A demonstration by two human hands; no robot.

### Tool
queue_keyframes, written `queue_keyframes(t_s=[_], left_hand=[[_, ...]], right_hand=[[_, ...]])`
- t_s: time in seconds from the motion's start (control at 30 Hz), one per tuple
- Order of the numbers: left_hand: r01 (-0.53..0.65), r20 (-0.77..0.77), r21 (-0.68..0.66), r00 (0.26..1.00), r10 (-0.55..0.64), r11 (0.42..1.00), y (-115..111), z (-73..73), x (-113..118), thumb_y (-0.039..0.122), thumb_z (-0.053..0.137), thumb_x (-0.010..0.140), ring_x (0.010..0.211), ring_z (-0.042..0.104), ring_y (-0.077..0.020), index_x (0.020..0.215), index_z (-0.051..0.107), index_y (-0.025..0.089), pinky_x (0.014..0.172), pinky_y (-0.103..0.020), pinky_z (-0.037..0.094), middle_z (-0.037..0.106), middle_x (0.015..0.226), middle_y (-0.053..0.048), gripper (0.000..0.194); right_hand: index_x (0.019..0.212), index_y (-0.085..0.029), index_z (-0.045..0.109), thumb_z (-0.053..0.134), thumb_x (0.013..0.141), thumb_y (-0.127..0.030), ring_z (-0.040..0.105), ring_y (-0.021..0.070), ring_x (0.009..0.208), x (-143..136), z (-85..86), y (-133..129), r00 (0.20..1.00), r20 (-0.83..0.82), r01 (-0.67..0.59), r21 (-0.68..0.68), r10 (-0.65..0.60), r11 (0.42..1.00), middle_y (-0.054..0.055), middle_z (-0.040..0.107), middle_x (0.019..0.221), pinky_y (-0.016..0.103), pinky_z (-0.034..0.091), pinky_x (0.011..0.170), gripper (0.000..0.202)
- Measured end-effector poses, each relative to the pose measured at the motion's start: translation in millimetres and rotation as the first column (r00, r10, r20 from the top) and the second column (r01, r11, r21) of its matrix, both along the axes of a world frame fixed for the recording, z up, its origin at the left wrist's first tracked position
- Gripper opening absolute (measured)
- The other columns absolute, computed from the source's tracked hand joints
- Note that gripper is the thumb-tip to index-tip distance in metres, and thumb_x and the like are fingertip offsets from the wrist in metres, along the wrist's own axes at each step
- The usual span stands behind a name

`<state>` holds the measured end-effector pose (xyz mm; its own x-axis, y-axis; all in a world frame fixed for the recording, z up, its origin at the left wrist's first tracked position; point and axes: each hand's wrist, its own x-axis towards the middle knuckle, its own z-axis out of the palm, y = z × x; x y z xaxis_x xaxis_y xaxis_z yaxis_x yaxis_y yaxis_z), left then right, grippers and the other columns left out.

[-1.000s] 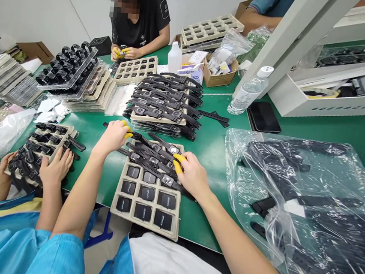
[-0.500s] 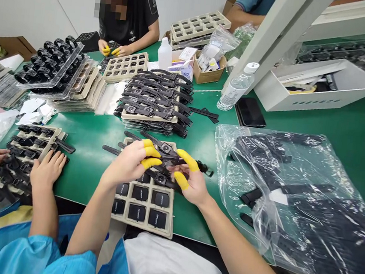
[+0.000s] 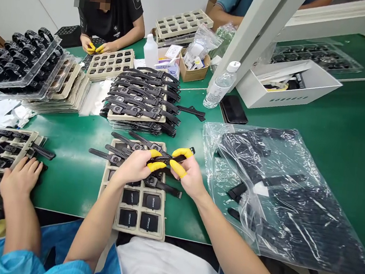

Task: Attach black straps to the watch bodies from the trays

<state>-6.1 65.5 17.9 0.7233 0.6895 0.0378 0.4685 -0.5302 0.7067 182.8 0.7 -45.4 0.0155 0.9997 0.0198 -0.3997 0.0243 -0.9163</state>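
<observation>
Above a beige tray (image 3: 163,221), my left hand (image 3: 139,163) pinches a black watch (image 3: 162,159) between yellow-covered fingers. My right hand (image 3: 187,170), also with yellow finger covers, grips the same watch's black strap at its right side. Under and around my hands, several black watches with straps (image 3: 136,145) lie across the tray's upper cells. The lower cells hold dark square pieces (image 3: 152,201) with small white print. One watch (image 3: 152,180) sticks out past the tray's right edge, its strap just below my hands.
Behind the tray stands a stack of watch trays (image 3: 138,94). On the right lie a clear bag of black straps (image 3: 280,194), a phone (image 3: 234,109), a bottle (image 3: 221,84) and a white box (image 3: 284,88). A co-worker's hand (image 3: 22,177) rests at another tray on the left.
The whole view has shifted, so the scene sits further left. My hands are closer together on the watch, and the strap end at my right hand now points up instead of down to the right.
</observation>
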Motion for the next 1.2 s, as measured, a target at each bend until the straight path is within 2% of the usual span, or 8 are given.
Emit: queue_keyframes(t_s=[0.2,0.33,0.43,0.67,0.97,1.2], left_hand=[[-0.005,-0.055,0.101,0.998,0.011,0.995,-3.4,-10.3,-5.0,0.027,0.061,0.099,0.084,0.073,-0.0217,0.115,0.069,0.022,0.075,-0.031,0.054,0.079,0.099,-0.005,0.019],[0.012,-0.141,0.203,0.990,0.017,0.979,-4.6,-11.9,-7.2,0.023,0.060,0.097,0.085,0.072,-0.0233,0.113,0.069,0.022,0.076,-0.032,0.054,0.078,0.097,-0.006,0.019],[0.028,-0.138,0.243,0.990,0.006,0.970,-5.2,-11.1,-7.3,0.018,0.058,0.095,0.087,0.071,-0.0234,0.112,0.069,0.022,0.079,-0.033,0.054,0.078,0.100,-0.006,0.020],[0.034,-0.120,0.217,0.993,-0.008,0.976,-7.3,-8.3,-7.1,0.021,0.060,0.096,0.084,0.070,-0.0232,0.110,0.069,0.022,0.077,-0.032,0.052,0.078,0.097,-0.005,0.016],[0.063,-0.111,0.223,0.993,-0.039,0.973,-7.0,-14.1,-9.1,0.024,0.058,0.098,0.088,0.071,-0.0246,0.114,0.068,0.022,0.082,-0.036,0.054,0.078,0.099,-0.007,0.019],[0.059,-0.094,0.230,0.995,-0.039,0.971,-8.4,-15.2,-8.3,0.025,0.057,0.099,0.087,0.070,-0.0254,0.114,0.068,0.021,0.081,-0.036,0.054,0.078,0.100,-0.008,0.019]], right_hand=[[0.099,-0.026,0.051,0.081,0.084,-0.047,0.036,0.0066,0.046,-1.0,0.9,-0.8,0.997,-0.071,-0.043,-0.055,0.039,0.998,-0.008,0.047,0.075,0.021,0.025,0.043,0.040],[0.098,-0.026,0.050,0.082,0.084,-0.046,0.034,0.0064,0.046,-3.9,0.4,-2.0,0.995,-0.083,-0.058,-0.094,0.051,0.994,-0.009,0.046,0.073,0.020,0.023,0.044,0.040],[0.097,-0.027,0.048,0.081,0.084,-0.047,0.031,0.0066,0.045,-4.6,0.1,-2.8,0.990,-0.113,-0.090,-0.106,0.078,0.990,-0.009,0.043,0.070,0.020,0.021,0.043,0.040],[0.097,-0.027,0.050,0.083,0.084,-0.047,0.030,0.0065,0.046,0.3,1.3,-3.9,0.983,-0.140,-0.130,-0.080,0.118,0.988,-0.008,0.044,0.072,0.020,0.019,0.044,0.041],[0.092,-0.027,0.048,0.081,0.083,-0.047,0.030,0.0072,0.046,2.1,0.8,-2.1,0.975,-0.148,-0.178,-0.085,0.164,0.980,-0.009,0.041,0.070,0.020,0.019,0.044,0.039],[0.088,-0.025,0.049,0.083,0.080,-0.046,0.036,0.0056,0.050,1.0,-1.3,-2.7,0.966,-0.195,-0.183,-0.050,0.170,0.982,-0.005,0.045,0.087,0.019,0.020,0.042,0.040]])
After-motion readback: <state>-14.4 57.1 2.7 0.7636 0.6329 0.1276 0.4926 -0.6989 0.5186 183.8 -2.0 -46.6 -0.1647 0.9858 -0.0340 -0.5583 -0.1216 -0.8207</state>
